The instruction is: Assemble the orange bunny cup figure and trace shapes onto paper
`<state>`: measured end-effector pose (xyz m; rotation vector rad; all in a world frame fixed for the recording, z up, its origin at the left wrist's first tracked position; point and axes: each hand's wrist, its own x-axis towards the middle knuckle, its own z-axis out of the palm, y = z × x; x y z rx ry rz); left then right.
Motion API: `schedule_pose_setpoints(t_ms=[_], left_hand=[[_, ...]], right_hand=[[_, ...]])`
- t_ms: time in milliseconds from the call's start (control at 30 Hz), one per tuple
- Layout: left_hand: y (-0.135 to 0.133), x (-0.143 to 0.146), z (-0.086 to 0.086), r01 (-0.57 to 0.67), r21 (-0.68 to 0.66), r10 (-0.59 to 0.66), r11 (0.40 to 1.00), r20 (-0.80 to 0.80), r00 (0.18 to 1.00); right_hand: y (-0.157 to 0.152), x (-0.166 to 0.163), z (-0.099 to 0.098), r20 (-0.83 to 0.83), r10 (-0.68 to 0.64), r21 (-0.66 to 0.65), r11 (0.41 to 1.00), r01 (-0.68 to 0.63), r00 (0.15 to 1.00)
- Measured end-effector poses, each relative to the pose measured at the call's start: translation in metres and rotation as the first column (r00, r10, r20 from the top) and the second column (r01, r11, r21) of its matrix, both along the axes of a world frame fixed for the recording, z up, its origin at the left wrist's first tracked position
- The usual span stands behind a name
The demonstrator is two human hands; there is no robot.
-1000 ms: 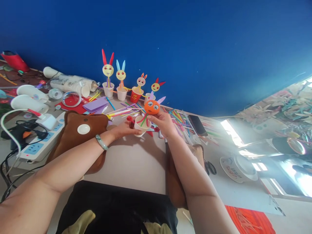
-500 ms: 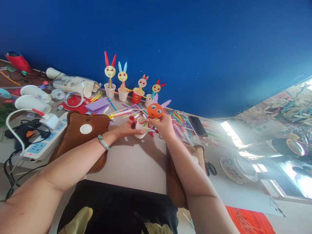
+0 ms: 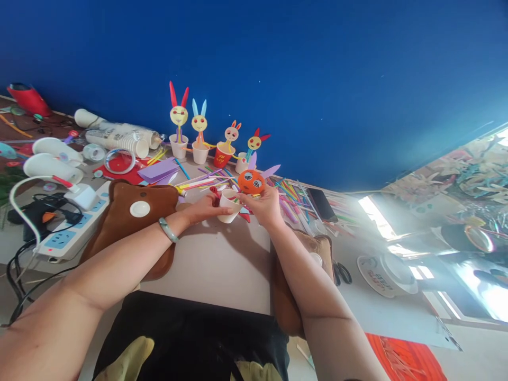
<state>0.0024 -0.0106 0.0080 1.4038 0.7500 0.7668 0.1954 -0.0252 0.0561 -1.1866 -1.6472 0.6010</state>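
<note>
The orange rabbit head (image 3: 249,183) has dipped closer to the right rim of the white paper cup (image 3: 227,212), apparently still being fitted. The left hand (image 3: 201,209) grips the cup; the right hand (image 3: 267,207) pinches the head.

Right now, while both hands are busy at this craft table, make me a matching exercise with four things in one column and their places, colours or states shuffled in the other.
Column one
1. Left hand
2. Right hand
3. Bangle
4. Red paper cup

Column two
A. Pale green
B. Holding the orange bunny head
C. Third from left in the row of four bunny cups
D. Holding the white paper cup

Pairs: 1-D, 2-B, 3-A, 4-C.
</note>
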Motion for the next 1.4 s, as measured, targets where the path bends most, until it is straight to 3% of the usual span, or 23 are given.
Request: schedule_pose_setpoints(t_ms=[233,433,600,767,933,1233,1400], left_hand=[[-0.002,0.0,0.004,0.007,0.033,-0.007,0.999,-0.005,1.0],[-0.004,-0.002,0.006,0.003,0.038,-0.001,0.999,-0.058,0.998],[0.0,-0.003,0.0,0.029,0.057,-0.026,0.998,-0.048,0.999],[0.004,-0.004,-0.005,0.051,0.077,-0.05,0.996,-0.009,0.999],[0.004,-0.005,-0.005,0.042,0.072,-0.041,0.996,-0.014,0.999],[0.009,-0.006,-0.017,0.048,0.145,-0.028,0.988,-0.14,0.99],[0.005,-0.004,-0.01,0.01,0.139,0.006,0.99,-0.115,0.993]], right_hand=[[0.001,0.0,0.002,0.005,0.002,-0.012,1.0,-0.002,1.0],[-0.002,0.0,0.005,0.056,0.081,-0.021,0.997,-0.08,0.995],[0.0,0.004,0.006,0.089,0.102,-0.027,0.995,-0.1,0.991],[0.001,0.008,0.008,0.016,0.135,-0.073,0.988,-0.134,0.991],[-0.001,0.007,0.008,-0.009,0.1,-0.084,0.991,-0.1,0.995],[-0.007,0.002,0.009,0.094,0.027,-0.004,1.0,-0.027,0.995],[-0.009,0.0,0.008,0.113,0.024,0.002,1.0,-0.025,0.993]])
